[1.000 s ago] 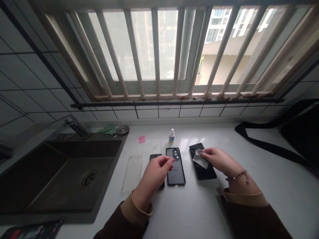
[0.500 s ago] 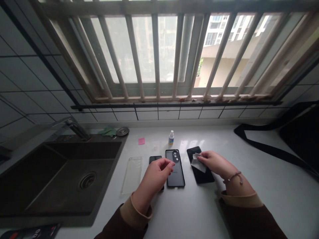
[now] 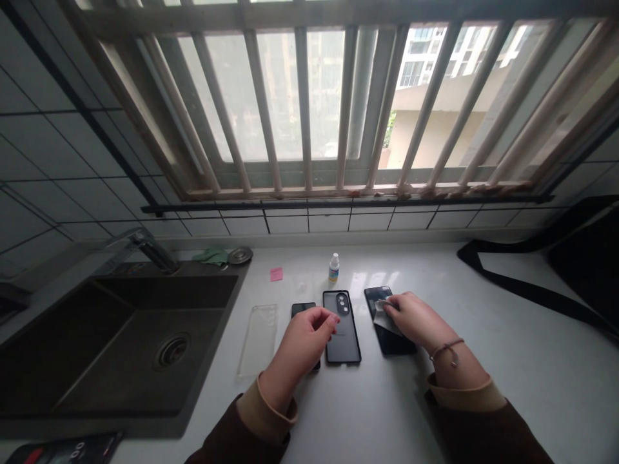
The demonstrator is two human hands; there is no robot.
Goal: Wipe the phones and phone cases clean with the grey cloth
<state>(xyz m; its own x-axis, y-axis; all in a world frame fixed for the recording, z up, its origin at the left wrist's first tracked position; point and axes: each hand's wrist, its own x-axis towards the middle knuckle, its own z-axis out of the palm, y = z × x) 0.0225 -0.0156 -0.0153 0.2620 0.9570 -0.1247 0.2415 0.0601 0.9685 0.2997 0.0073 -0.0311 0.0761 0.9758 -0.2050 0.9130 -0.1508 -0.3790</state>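
Observation:
My right hand pinches a small grey wipe, which lies against the dark screen of a phone on the counter. My left hand hovers with thumb and fingertips pressed together; whether anything tiny is between them I cannot make out. Beneath that hand a second phone is mostly covered. Between the two phones lies a black-rimmed phone case with camera holes at its top. To the left of my left hand rests a clear phone case.
A small white bottle stands behind the black case, with a pink sticky note left of it. The sink and its faucet fill the left side. A black strap lies at the right. Window bars rise behind the counter.
My right hand has shifted slightly, and the wipe under its fingers looks more bunched and tilted on the phone. My left hand keeps the same pinched pose.

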